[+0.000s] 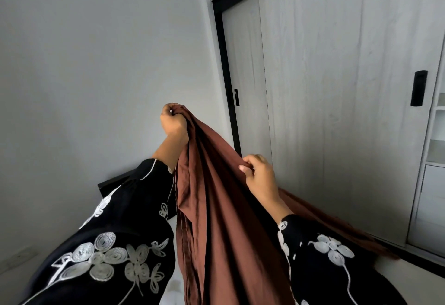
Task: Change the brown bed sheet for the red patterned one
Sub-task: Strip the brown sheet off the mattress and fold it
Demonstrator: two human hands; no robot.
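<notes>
Our black embroidered sleeves (103, 251) frame the brown bed sheet (224, 220), which hangs bunched between them above the white mattress (173, 290). Our left hand (173, 121) clamps its top edge in a fist; our right hand (258, 172), lower, pinches a fold between thumb and fingers.

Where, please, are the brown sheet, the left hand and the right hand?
brown sheet (224, 220): head view, on the hanging middle folds.
left hand (173, 121): head view, on the back of the fist.
right hand (258, 174): head view, on the back of the hand.
</notes>
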